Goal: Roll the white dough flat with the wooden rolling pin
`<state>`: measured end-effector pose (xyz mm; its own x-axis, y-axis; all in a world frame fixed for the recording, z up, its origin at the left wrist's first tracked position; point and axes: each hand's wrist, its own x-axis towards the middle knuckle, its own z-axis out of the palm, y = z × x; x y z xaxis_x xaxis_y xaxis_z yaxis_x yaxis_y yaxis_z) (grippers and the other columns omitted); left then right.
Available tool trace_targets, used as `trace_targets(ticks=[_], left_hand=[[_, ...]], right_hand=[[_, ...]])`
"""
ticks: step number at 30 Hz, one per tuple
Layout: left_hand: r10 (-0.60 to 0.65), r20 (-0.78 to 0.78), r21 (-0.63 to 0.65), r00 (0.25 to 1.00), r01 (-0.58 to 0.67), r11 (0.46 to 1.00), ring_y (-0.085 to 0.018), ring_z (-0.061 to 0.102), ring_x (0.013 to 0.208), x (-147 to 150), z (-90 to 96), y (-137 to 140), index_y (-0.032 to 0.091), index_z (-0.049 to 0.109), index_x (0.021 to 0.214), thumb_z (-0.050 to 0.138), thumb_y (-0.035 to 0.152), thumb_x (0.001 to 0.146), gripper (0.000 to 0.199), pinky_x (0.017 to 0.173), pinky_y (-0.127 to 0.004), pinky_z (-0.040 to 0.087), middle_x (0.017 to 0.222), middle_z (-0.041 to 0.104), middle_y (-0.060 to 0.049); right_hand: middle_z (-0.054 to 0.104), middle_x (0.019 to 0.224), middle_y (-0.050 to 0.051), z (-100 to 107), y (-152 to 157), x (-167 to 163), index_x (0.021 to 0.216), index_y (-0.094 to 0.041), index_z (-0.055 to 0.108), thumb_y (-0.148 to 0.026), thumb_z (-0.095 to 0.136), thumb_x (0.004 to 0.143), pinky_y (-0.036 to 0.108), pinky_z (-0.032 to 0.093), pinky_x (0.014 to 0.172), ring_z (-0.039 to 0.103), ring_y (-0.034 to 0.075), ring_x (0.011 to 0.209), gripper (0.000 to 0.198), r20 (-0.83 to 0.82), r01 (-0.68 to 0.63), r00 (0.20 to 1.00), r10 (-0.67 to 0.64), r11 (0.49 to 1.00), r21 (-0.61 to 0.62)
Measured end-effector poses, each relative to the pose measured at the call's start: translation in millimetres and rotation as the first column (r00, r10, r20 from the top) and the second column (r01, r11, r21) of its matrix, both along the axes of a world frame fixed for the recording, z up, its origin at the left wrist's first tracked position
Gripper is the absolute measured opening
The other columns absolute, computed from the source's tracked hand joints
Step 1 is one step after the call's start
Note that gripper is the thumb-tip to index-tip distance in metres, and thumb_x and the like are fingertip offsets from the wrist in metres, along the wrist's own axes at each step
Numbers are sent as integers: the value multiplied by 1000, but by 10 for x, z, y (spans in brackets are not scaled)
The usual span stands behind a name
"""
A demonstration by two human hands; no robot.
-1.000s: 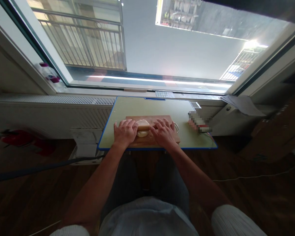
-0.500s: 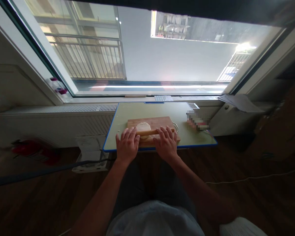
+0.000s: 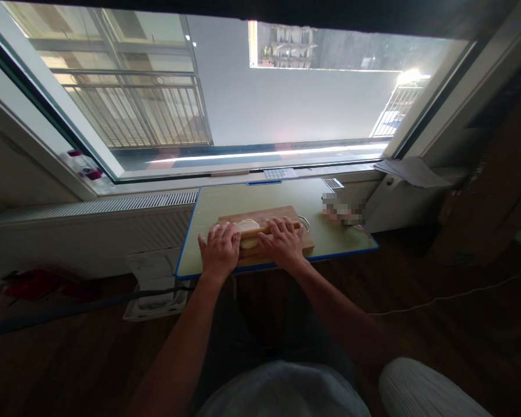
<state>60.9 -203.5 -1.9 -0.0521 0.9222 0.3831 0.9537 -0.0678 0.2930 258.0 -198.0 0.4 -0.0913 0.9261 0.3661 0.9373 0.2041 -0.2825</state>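
A wooden rolling pin lies across a flattened round of pale dough, which shows both beyond the pin and on its near side. The dough rests on a wooden cutting board with a metal ring handle at its right end. My left hand is over the pin's left end, fingers bent across it. Over the right part of the pin, my right hand presses with its fingers curved on top. Both palms hide parts of the pin and the board.
The board sits on a small pale table with a blue edge. A pixelated item is at the table's right. Beyond are a radiator, a window sill with papers and a plastic bottle. A red fire extinguisher is at left.
The rolling pin has moved slightly away from me over the dough, with both hands on it. More dough now shows on the near side. The whole view has also tilted and shifted.
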Motion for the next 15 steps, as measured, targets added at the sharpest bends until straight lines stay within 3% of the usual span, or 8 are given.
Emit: trace_targets(ticks=[10, 15], left_hand=[[-16, -25, 37, 1000, 17, 999, -34, 39, 162, 43, -124, -465, 26, 52, 164, 38, 45, 113, 56, 133, -71, 21, 170, 51, -10], [-8, -9, 28, 1000, 8, 1000, -35, 37, 163, 46, -142, -443, 25, 50, 165, 37, 46, 113, 58, 133, -73, 19, 172, 49, -10]], right_hand=[[43, 175, 8, -190, -459, 27, 164, -28, 50, -53, 51, 110, 71, 11, 133, 24, 36, 167, 60, -48, 22, 999, -21, 999, 25], [45, 174, 8, -232, -432, 18, 164, -28, 51, -55, 50, 111, 70, 5, 133, 27, 36, 167, 60, -34, 32, 999, -30, 998, 52]])
